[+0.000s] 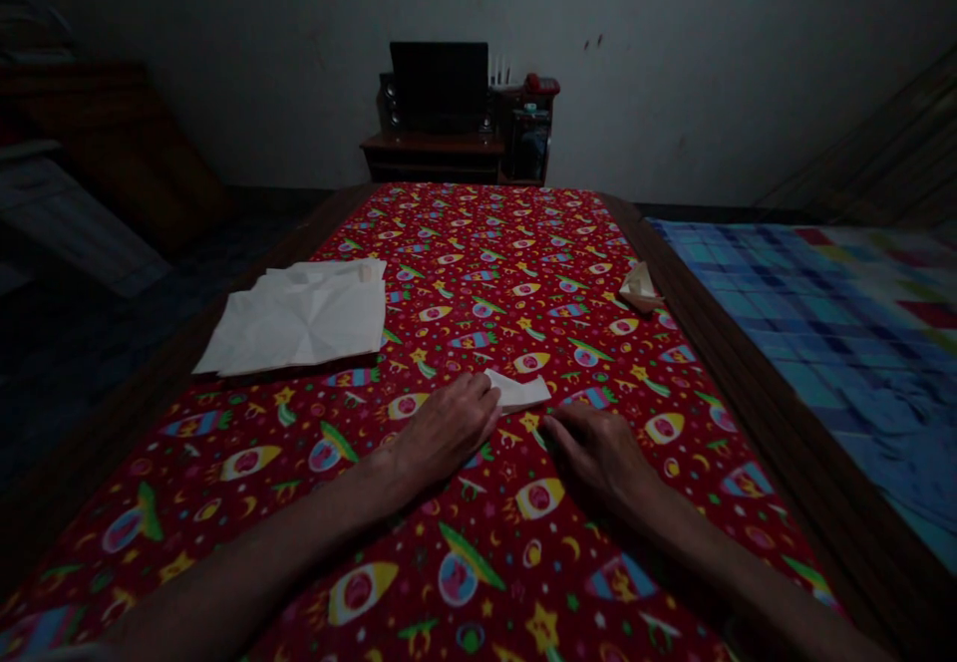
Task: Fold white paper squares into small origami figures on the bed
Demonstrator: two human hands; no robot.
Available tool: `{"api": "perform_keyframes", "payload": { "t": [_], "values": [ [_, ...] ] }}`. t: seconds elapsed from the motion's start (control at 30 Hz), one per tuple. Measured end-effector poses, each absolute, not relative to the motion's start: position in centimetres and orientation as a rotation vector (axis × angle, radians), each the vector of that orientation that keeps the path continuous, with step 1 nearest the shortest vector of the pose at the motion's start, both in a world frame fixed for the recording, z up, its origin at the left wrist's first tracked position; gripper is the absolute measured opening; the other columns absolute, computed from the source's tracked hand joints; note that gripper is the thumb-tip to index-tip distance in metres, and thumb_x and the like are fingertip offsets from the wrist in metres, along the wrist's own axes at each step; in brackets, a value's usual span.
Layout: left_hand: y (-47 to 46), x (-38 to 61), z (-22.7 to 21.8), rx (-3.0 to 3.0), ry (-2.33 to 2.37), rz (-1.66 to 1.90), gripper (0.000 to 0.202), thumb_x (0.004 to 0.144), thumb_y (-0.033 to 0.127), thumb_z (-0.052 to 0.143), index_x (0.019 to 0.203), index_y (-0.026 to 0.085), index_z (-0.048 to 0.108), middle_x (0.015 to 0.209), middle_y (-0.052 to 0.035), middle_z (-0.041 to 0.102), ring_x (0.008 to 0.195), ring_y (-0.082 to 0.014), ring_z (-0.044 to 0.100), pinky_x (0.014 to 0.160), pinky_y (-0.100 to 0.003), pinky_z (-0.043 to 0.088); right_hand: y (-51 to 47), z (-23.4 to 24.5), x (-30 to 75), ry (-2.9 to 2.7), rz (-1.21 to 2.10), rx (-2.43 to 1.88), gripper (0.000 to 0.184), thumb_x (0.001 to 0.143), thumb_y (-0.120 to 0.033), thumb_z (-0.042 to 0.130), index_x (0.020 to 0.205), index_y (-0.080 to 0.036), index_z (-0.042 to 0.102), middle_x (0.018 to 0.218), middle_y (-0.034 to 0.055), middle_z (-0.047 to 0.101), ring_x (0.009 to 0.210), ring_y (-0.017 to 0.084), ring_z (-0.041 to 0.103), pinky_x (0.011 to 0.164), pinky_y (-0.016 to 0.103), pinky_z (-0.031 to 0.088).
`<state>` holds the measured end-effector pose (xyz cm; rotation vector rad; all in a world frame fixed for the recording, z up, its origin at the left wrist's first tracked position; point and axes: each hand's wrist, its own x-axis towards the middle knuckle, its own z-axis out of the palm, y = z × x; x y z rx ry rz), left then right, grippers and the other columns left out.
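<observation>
A small piece of folded white paper (519, 395) lies on the red patterned cloth (456, 582) in front of me. My left hand (458, 418) covers its left end, fingers closed on it, so that end is hidden. My right hand (598, 448) rests on the cloth just below the paper's right tip. Its fingers are curled in, with nothing visible between them, and a slight gap seems to separate them from the paper.
To the left lies a stack of creased white paper sheets (299, 318). A folded paper piece (640, 288) sits near the cloth's right edge. Beyond the far end stands a dark monitor (440, 84) on a wooden desk (434, 156). Blue checked bedding (793, 323) lies at right.
</observation>
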<state>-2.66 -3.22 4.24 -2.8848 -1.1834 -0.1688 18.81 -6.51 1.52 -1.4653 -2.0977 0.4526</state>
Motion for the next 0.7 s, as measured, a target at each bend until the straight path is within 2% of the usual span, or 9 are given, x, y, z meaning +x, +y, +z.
{"api": "perform_keyframes", "payload": {
  "t": [0.17, 0.23, 0.3, 0.47, 0.6, 0.7],
  "values": [
    [-3.2, -3.0, 4.3, -2.941, -1.237, -0.273, 0.019, 0.092, 0.012, 0.036, 0.104, 0.012, 0.051, 0.093, -0.0085, 0.056, 0.084, -0.0201, 0.056, 0.075, -0.034, 0.05, -4.9, 2.2, 17.3, -1.907, 0.919, -1.48, 0.037, 0.086, -0.045, 0.047, 0.074, -0.016, 0.067, 0.062, 0.0009, 0.064, 0.053, 0.013, 0.054, 0.048, 0.022, 0.036],
    [-3.3, -3.0, 4.2, -2.954, -1.235, -0.341, 0.02, 0.092, 0.012, 0.035, 0.104, 0.012, 0.051, 0.092, -0.0088, 0.057, 0.084, -0.0203, 0.056, 0.074, -0.035, 0.051, -4.3, 2.4, 16.4, -1.861, 1.025, -1.456, 0.038, 0.085, -0.045, 0.047, 0.076, -0.015, 0.067, 0.06, 0.0008, 0.063, 0.05, 0.012, 0.053, 0.045, 0.021, 0.034],
    [-3.4, -3.1, 4.0, -2.946, -1.238, -0.409, 0.022, 0.092, 0.012, 0.034, 0.107, 0.012, 0.05, 0.093, -0.0091, 0.057, 0.084, -0.0203, 0.057, 0.074, -0.035, 0.051, -3.9, 2.5, 15.4, -1.825, 1.053, -1.446, 0.034, 0.085, -0.039, 0.046, 0.073, -0.014, 0.066, 0.058, 0.0011, 0.063, 0.049, 0.011, 0.053, 0.044, 0.02, 0.033],
    [-3.4, -3.2, 4.1, -2.92, -1.305, -0.499, 0.029, 0.092, 0.014, 0.035, 0.119, 0.012, 0.045, 0.097, -0.0093, 0.057, 0.087, -0.0197, 0.058, 0.075, -0.033, 0.052, -3.7, 2.2, 14.1, -1.865, 0.833, -1.486, 0.025, 0.081, -0.024, 0.046, 0.065, -0.014, 0.062, 0.059, 0.0027, 0.064, 0.051, 0.012, 0.055, 0.048, 0.02, 0.035],
    [-3.2, -3.1, 4.7, -2.928, -1.422, -0.557, 0.045, 0.092, 0.017, 0.038, 0.136, 0.013, 0.031, 0.108, -0.0109, 0.056, 0.095, -0.0211, 0.059, 0.081, -0.035, 0.051, -4.0, 2.2, 14.0, -1.974, 0.597, -1.43, 0.022, 0.082, -0.025, 0.046, 0.07, -0.015, 0.061, 0.061, 0.0024, 0.064, 0.052, 0.011, 0.055, 0.051, 0.021, 0.036],
    [-2.9, -2.9, 4.5, -2.968, -1.433, -0.64, 0.053, 0.09, 0.015, 0.039, 0.141, 0.016, 0.024, 0.115, -0.0113, 0.056, 0.1, -0.0217, 0.059, 0.085, -0.037, 0.05, -4.0, 2.9, 13.9, -2.012, 0.476, -1.443, 0.021, 0.082, -0.025, 0.046, 0.071, -0.016, 0.061, 0.061, 0.0021, 0.063, 0.051, 0.012, 0.055, 0.052, 0.022, 0.035]
  ]
}}
